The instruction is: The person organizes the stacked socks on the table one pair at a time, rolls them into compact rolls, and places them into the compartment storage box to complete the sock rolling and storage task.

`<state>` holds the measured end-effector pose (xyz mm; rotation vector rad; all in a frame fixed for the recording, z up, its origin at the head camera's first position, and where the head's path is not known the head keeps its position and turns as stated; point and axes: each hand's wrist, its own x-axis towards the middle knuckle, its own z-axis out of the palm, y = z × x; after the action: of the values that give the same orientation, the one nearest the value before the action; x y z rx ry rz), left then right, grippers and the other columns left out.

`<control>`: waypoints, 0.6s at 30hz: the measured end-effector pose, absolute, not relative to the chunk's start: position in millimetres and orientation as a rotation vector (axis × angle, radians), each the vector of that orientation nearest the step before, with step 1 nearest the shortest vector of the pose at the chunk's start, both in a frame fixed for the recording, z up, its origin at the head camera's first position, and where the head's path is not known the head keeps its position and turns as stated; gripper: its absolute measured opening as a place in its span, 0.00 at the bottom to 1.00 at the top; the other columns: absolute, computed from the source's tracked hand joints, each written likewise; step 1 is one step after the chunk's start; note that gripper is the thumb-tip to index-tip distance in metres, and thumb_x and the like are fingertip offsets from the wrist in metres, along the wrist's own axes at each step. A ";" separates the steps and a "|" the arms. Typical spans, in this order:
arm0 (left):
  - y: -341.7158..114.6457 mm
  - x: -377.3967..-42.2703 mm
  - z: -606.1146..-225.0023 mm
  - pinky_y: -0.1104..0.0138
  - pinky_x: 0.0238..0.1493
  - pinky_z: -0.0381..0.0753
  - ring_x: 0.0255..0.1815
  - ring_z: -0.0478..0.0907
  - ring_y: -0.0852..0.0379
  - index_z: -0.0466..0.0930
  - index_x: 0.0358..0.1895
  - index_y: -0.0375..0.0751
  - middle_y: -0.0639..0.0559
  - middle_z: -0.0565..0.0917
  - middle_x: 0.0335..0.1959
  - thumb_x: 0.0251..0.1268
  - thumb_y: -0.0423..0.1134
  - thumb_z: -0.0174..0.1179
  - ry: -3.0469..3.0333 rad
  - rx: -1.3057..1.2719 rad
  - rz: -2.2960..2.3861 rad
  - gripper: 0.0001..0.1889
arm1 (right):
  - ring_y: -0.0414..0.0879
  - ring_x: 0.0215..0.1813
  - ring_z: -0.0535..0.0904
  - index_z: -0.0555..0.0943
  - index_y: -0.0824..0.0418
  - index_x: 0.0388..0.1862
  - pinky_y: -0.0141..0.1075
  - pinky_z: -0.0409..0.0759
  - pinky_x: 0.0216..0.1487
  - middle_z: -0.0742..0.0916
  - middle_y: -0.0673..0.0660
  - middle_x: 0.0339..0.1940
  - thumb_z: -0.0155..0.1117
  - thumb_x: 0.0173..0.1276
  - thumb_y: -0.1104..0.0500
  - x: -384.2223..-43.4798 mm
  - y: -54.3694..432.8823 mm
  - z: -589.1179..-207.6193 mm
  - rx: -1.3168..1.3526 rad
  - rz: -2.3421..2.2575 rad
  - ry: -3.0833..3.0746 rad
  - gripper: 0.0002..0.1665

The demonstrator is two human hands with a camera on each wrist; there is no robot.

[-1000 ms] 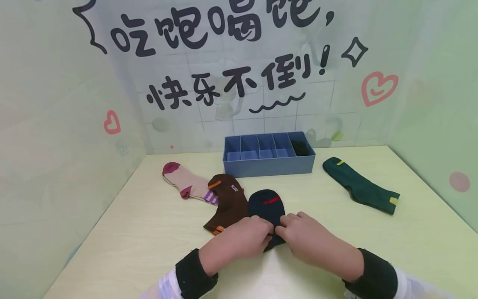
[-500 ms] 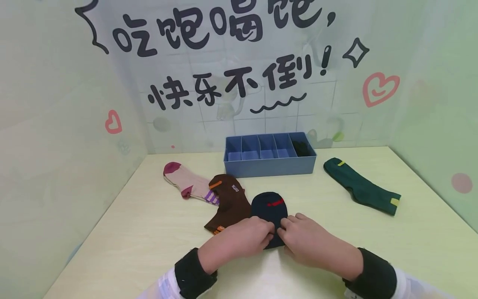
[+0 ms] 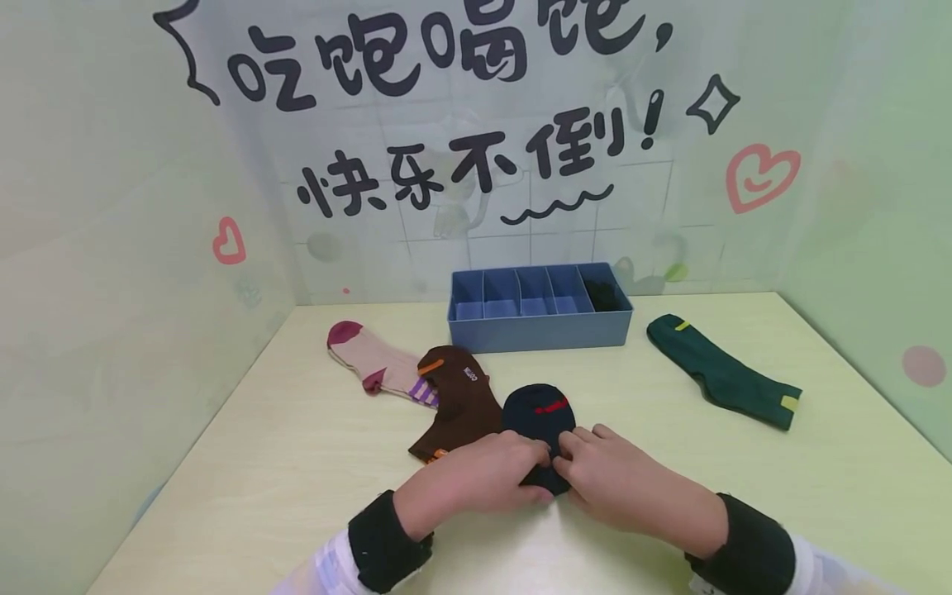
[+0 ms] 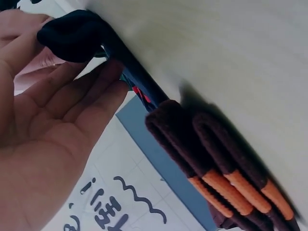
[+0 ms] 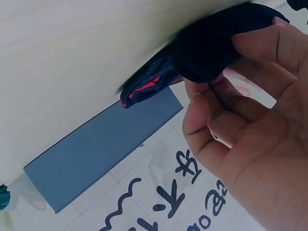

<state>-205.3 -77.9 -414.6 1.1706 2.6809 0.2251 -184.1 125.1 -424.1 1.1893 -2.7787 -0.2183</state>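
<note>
The person's left hand (image 3: 491, 473) and right hand (image 3: 616, 476), fingers curled, both pinch the folded navy sock (image 3: 537, 420), which lies between and just beyond them; a brown sock (image 3: 464, 403) lies just beyond the left hand.

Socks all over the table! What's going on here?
A person's left hand and right hand are both pinching the dark navy sock bundle, with its near end folded up. The brown socks lie next to it, overlapping the pink sock. The green sock lies off to the right, untouched. Behind, a blue box has something dark in its rightmost compartment.
</note>
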 end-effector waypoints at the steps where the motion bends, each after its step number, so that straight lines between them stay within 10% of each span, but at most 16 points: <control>1: -77.0 -204.7 -414.2 0.73 0.46 0.81 0.40 0.83 0.65 0.88 0.52 0.48 0.57 0.88 0.52 0.73 0.50 0.70 2.692 1.176 0.199 0.13 | 0.44 0.41 0.72 0.92 0.56 0.50 0.35 0.69 0.40 0.82 0.51 0.38 0.78 0.68 0.51 -183.9 126.2 -423.9 1.188 -0.200 -2.772 0.15; 6: -73.7 -200.6 -414.2 0.72 0.49 0.85 0.54 0.90 0.57 0.91 0.51 0.47 0.44 0.76 0.77 0.76 0.49 0.66 2.765 1.225 0.031 0.12 | 0.43 0.40 0.70 0.92 0.56 0.51 0.33 0.72 0.38 0.79 0.50 0.37 0.78 0.66 0.59 -184.7 129.3 -423.9 1.196 -0.101 -2.734 0.14; 12: -74.2 -200.5 -414.0 0.77 0.31 0.72 0.27 0.85 0.62 0.88 0.34 0.47 0.43 0.75 0.78 0.79 0.44 0.62 2.798 1.225 0.041 0.12 | 0.43 0.39 0.79 0.86 0.59 0.46 0.38 0.87 0.51 0.86 0.52 0.37 0.81 0.60 0.64 -184.2 126.6 -420.5 1.193 -0.075 -2.742 0.17; 18: -73.7 -200.3 -413.2 0.76 0.32 0.74 0.31 0.84 0.64 0.90 0.38 0.46 0.50 0.85 0.65 0.79 0.44 0.62 2.803 1.220 0.067 0.10 | 0.43 0.35 0.78 0.88 0.57 0.43 0.38 0.85 0.48 0.86 0.51 0.34 0.81 0.60 0.62 -181.4 126.8 -417.9 1.234 -0.192 -2.642 0.13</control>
<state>-200.3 -73.7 -413.2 1.2203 2.8029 0.0670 -181.4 126.8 -417.9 1.2342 -2.6420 -0.1918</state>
